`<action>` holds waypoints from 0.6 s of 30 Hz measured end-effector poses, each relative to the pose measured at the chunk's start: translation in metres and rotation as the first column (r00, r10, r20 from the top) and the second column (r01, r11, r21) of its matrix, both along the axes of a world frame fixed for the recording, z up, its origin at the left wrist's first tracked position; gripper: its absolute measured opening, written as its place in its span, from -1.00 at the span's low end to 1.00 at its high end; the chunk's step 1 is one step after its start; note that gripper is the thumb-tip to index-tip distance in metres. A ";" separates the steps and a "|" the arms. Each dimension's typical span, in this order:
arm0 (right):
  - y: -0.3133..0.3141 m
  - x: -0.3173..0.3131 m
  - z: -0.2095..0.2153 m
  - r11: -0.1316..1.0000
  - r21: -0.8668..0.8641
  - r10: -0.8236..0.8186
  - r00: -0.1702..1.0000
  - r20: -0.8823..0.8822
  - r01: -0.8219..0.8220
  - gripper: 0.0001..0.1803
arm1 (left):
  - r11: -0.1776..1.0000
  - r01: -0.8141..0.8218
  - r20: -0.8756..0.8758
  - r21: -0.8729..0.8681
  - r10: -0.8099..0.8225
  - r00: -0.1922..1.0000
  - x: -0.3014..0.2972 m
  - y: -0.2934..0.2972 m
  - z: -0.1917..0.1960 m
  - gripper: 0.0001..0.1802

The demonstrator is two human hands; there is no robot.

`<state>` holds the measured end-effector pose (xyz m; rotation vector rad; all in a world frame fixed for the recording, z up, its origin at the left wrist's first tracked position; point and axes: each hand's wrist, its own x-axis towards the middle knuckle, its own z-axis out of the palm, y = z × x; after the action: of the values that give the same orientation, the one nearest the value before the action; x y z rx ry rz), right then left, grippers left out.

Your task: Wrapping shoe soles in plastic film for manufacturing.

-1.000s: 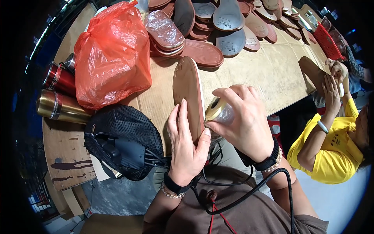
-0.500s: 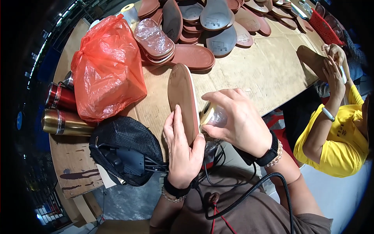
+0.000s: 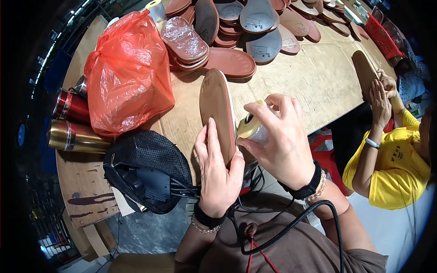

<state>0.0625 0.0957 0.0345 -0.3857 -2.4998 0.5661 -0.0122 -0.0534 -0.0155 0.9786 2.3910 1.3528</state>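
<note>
Upright on its edge, a brown shoe sole (image 3: 213,104) with a pale rim is gripped by my left hand (image 3: 213,170), fingers flat on its brown face and thumb at the near edge. In my right hand (image 3: 287,145) is a roll of clear film (image 3: 260,135) with a yellowish end and a dark core hole. My curled fingers and thumb hold the roll close against the sole's right edge. Whether a strip of film runs from roll to sole cannot be made out.
Brown and grey soles (image 3: 259,45) lie piled at the back, near a film-wrapped stack (image 3: 184,38). A red plastic bag (image 3: 129,77), metal flasks (image 3: 75,136) and a black mesh pouch (image 3: 150,168) with cables stand left. At right, a person in yellow (image 3: 391,164) holds another sole (image 3: 364,75).
My right hand and the roll have shifted slightly up and right by the sole's edge. My left hand keeps its hold. The other person's sole has turned more upright.
</note>
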 end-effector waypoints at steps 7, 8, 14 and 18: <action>0.000 0.000 0.002 1.000 -0.010 0.000 1.000 0.005 0.000 -0.36 | 1.000 -0.003 -0.010 0.003 0.003 1.000 0.000 -0.001 -0.003 -0.09; 0.000 0.000 0.001 1.000 -0.006 -0.001 1.000 0.003 0.001 -0.37 | 1.000 -0.001 -0.020 0.000 0.001 1.000 0.000 0.000 -0.003 -0.09; 0.001 -0.002 -0.001 1.000 0.001 -0.031 0.998 0.047 0.031 -0.32 | 1.000 0.003 -0.037 -0.016 -0.004 0.999 0.001 0.001 -0.001 -0.09; 0.003 -0.003 0.000 1.000 0.003 -0.020 0.998 0.058 0.020 -0.33 | 0.998 -0.030 -0.067 -0.058 0.026 0.997 0.001 0.001 -0.002 -0.07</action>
<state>0.0593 0.0989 0.0345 -0.4310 -2.5491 0.5510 -0.0111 -0.0523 -0.0178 0.9929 2.4867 1.2708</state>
